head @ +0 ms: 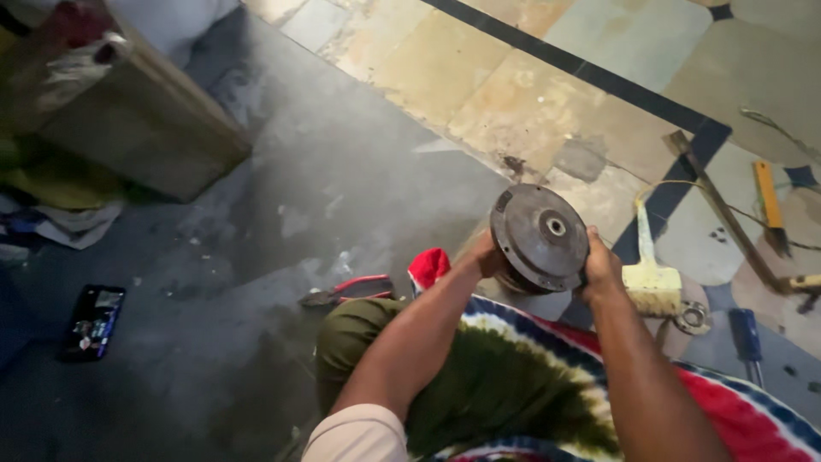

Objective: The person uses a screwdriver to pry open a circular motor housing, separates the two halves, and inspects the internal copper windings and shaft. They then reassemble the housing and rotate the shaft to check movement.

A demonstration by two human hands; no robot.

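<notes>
Both hands hold a round, dark metal disc up in the air over the near right part of the scene, its flat face with a small pale hub tilted toward the camera. The left hand is closed on the disc's left rim and the right hand is closed on its right rim, so the disc sits pinched between them.

To the left of the hands a wide stretch of dark grey sheet lies open, edged far left by a brown box with rags beside it. A phone with a lit screen lies near left, well apart from the hands. Red-handled pliers lie just left of the left forearm. Right of the disc a pale mallet-shaped tool rests on the floor, with a blue-handled screwdriver and a yellow-handled tool farther right.

The far floor is worn beige stone tile crossed by dark border lines. A multicoloured tie-dye cloth spreads beneath the forearms.
</notes>
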